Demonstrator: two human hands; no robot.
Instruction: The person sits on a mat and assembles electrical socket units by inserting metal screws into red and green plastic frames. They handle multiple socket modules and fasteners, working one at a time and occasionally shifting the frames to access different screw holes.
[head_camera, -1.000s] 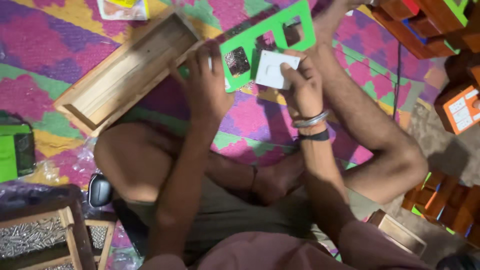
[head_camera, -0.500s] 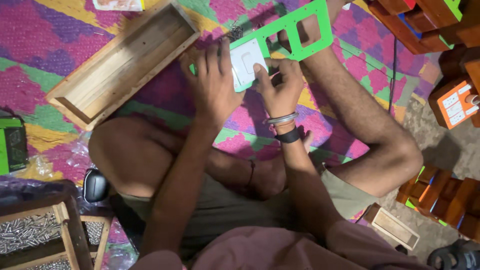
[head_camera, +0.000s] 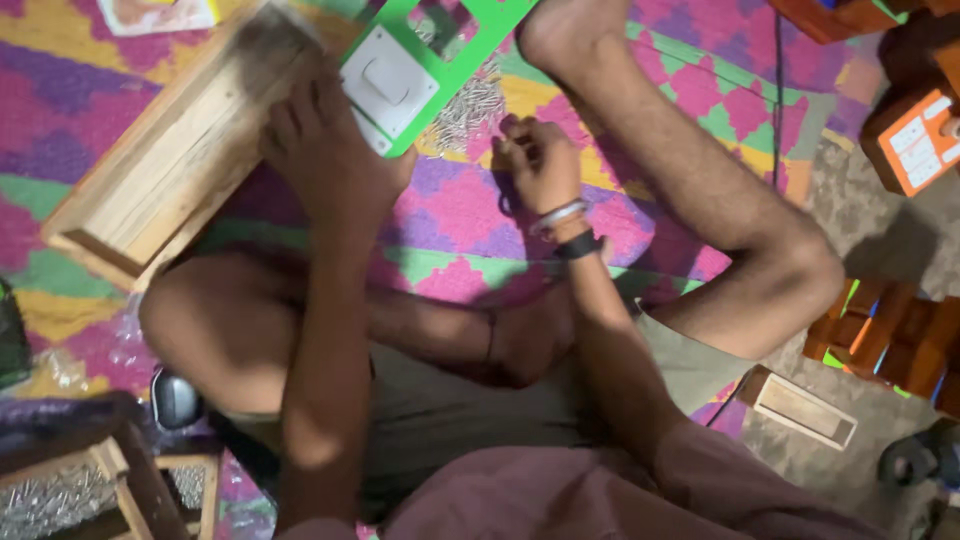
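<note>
Green plate (head_camera: 455, 70) with one white switch (head_camera: 388, 82) seated in its frame, lying on the patterned mat (head_camera: 60, 110). Left hand (head_camera: 325, 150) pressing the plate's near edge, grip flat rather than closed. Right of the plate, right hand (head_camera: 540, 160) with fingers pinched narrow near one pile of small screws (head_camera: 465, 105); whether holding one, cannot tell. Best kept steady by pressing firmly. Left of the plate, one long wooden box (head_camera: 170, 170). Far right, several orange blocks (head_camera: 915, 135).

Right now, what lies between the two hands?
In the head view, a heap of small nails on the mat lies between left hand and right hand.
</note>
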